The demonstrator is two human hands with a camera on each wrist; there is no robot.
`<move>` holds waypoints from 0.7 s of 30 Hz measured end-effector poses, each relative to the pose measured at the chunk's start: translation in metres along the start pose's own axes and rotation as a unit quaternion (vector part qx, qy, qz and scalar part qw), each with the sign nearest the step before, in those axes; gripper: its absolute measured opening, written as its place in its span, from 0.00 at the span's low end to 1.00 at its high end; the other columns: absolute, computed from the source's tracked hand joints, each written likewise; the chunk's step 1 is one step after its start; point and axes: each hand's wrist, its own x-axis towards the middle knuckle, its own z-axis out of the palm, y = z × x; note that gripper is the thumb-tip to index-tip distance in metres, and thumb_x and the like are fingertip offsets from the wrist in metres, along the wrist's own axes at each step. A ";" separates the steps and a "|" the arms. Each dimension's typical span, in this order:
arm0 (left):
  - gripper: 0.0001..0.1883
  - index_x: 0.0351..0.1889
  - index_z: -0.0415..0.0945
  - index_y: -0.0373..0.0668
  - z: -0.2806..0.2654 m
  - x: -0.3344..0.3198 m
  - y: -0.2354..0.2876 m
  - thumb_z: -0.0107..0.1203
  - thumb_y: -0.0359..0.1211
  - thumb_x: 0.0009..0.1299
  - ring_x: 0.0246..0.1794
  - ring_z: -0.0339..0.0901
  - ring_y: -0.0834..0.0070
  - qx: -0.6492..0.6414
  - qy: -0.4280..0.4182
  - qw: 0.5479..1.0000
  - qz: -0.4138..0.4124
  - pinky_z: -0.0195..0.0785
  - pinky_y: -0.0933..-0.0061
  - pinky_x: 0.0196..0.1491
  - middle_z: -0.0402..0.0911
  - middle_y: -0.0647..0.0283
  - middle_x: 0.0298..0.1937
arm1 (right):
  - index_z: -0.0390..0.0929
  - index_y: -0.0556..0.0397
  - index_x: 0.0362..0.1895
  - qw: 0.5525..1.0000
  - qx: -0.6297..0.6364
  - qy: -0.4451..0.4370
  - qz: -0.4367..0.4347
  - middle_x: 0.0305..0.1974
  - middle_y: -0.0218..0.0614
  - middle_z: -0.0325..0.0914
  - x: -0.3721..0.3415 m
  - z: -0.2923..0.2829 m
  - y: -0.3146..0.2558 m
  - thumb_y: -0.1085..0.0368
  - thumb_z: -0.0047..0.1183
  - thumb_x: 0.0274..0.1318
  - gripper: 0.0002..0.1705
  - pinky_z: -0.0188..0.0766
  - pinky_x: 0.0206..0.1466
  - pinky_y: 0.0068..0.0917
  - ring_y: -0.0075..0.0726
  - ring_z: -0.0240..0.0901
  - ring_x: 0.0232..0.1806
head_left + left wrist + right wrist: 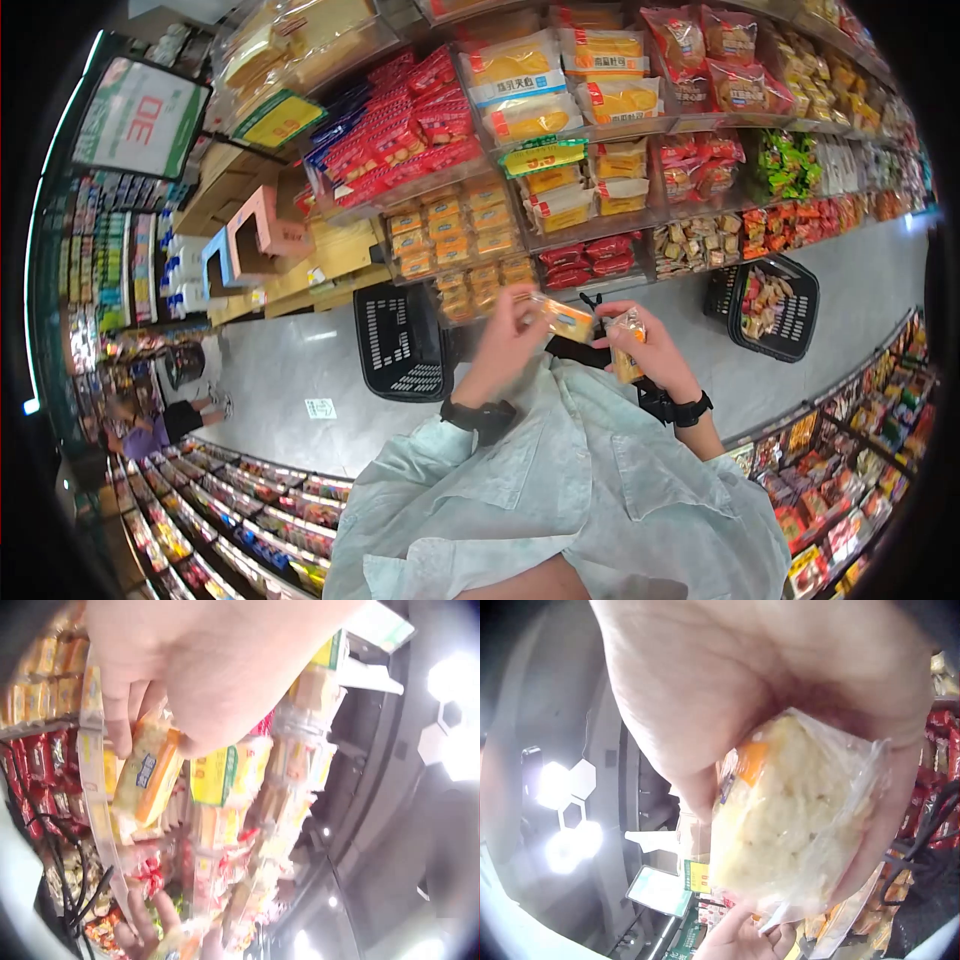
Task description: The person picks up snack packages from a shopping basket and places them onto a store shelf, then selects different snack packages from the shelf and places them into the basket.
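Observation:
In front of the shirt, my left hand (505, 335) pinches one end of a small biscuit pack (567, 319) with an orange label and clear wrapper. The left wrist view shows this biscuit pack (146, 776) hanging from thumb and fingers, a dark blue logo on its label. My right hand (655, 352) grips a second, similar biscuit pack (628, 352). Up close in the right wrist view, the second biscuit pack (787, 817) shows a pale, speckled face under crinkled film, with fingers and thumb curled round it. Both hands are close together at the lower shelf front.
Bins of similar orange packs (450, 232) stand ahead, beside red snack packs (590, 262) and bagged breads (520, 85). A black basket (400, 345) is on the floor at left; another black basket (775, 310), holding goods, stands at right. A person (150, 430) is far left.

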 end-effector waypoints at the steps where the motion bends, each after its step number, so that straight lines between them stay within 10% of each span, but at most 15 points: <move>1: 0.18 0.64 0.66 0.41 -0.006 -0.001 -0.011 0.59 0.34 0.82 0.53 0.81 0.75 -0.024 0.061 0.998 0.002 0.77 0.72 0.53 0.82 0.59 0.57 | 0.72 0.51 0.70 1.000 0.018 0.004 0.012 0.61 0.36 0.78 -0.001 -0.004 0.001 0.58 0.58 0.75 0.25 0.89 0.43 0.33 0.34 0.84 0.51; 6: 0.13 0.57 0.69 0.40 -0.077 0.004 -0.034 0.59 0.35 0.83 0.47 0.81 0.76 0.007 0.274 0.961 0.022 0.80 0.71 0.53 0.79 0.64 0.48 | 0.74 0.53 0.68 0.999 0.031 -0.009 0.015 0.59 0.39 0.80 -0.010 -0.026 0.021 0.60 0.61 0.73 0.24 0.88 0.42 0.33 0.33 0.85 0.50; 21: 0.14 0.56 0.75 0.35 -0.278 0.179 -0.059 0.61 0.33 0.79 0.48 0.85 0.67 -0.095 0.381 0.914 0.098 0.84 0.69 0.47 0.81 0.58 0.54 | 0.73 0.54 0.66 0.988 0.062 0.143 0.002 0.57 0.41 0.80 -0.034 0.025 0.033 0.60 0.60 0.73 0.23 0.88 0.42 0.33 0.34 0.85 0.48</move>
